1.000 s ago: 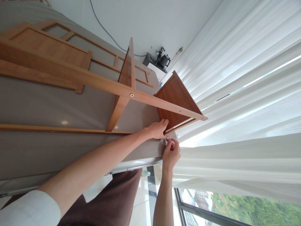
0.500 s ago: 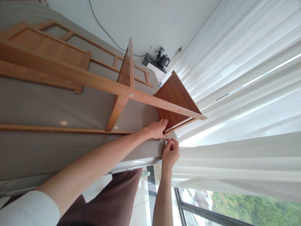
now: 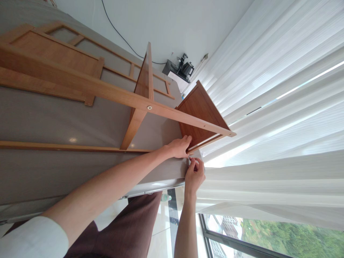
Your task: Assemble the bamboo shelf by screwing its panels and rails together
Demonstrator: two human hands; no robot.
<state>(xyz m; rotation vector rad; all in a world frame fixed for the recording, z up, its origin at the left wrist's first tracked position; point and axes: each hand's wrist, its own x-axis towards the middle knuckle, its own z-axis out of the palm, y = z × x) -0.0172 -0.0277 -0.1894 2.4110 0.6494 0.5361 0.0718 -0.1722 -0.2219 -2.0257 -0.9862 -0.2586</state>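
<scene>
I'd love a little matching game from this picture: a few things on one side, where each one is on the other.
Things:
1. left hand
2. right hand
3. curtain
4. water bottle

Places:
A. on the floor beyond the table edge
B. on the wooden rack, at the corner of its dark panel
C. hanging along the window
D. pinching a small metal piece at the rack's corner

Pairs: 1-B, 2-D, 3-C, 4-A

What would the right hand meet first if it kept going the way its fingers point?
Probably the corner of the wooden shelf frame, just beyond the right hand, beside the left hand. Depth is unclear.
</scene>
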